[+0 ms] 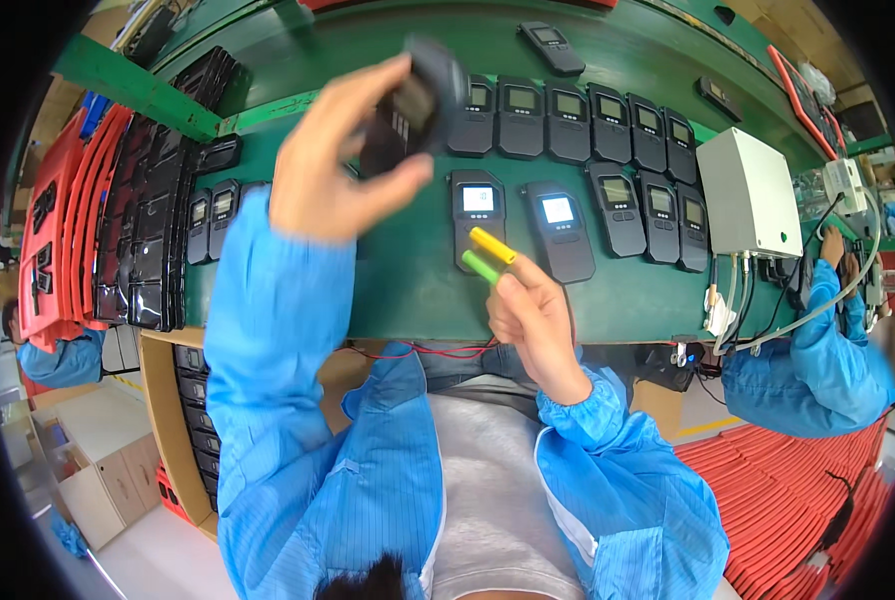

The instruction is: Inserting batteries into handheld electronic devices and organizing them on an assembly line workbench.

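My left hand (333,160) is raised over the left part of the bench, thumb and fingers around a black handheld meter (415,105), which is tilted and blurred. Near the bench's front edge, my right hand (535,315) is closed on two short tubes, a yellow tube (493,245) and a green tube (481,267). What kind of tubes they are I cannot make out. Just beyond them lie a meter with a lit screen (479,215) and, to its right, a second lit meter (560,232).
Several dark-screened meters (568,125) lie in rows on the green bench (408,310). A white box (753,190) with cables stands to the right. Black trays (128,215) and red trays (68,230) are stacked left. A co-worker's blue sleeve (818,340) shows at the right.
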`<state>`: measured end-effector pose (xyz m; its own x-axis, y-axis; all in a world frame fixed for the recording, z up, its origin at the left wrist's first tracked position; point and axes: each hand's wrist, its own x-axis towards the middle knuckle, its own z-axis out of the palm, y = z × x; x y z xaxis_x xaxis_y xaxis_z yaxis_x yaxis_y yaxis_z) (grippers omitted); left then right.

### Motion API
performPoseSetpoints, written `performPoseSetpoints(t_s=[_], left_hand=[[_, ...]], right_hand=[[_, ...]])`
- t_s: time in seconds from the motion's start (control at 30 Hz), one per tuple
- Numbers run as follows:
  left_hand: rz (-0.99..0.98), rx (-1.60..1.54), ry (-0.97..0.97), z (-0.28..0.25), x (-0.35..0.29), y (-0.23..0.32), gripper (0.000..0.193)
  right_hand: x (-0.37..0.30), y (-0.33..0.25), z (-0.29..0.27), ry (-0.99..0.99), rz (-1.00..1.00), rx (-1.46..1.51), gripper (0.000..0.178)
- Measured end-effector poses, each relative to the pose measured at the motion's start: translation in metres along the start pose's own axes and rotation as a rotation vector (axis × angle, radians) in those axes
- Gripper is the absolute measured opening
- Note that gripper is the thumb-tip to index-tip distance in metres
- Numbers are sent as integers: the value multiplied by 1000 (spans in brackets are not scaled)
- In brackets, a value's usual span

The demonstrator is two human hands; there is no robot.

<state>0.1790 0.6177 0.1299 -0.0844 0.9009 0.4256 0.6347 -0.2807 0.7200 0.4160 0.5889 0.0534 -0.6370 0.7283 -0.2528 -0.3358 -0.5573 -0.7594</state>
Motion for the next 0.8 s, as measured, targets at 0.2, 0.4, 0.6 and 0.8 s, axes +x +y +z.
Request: performPoseSetpoints(t_s=[0.2,0.4,0.6,0.8], left_hand=[[-147,445,156,44,152,-131,60],[-349,855,-91,79,160,-190,63],[-337,937,-244,18,67,-145,65],[-361,738,-162,11,35,-135,65]], right_hand=[[-7,10,4,-140,108,-103,49],[-26,2,2,-214,136,-176,49],[-17,-1,-6,-152,148,-47,52],[-5,-7,0,-185,56,-177,52]])
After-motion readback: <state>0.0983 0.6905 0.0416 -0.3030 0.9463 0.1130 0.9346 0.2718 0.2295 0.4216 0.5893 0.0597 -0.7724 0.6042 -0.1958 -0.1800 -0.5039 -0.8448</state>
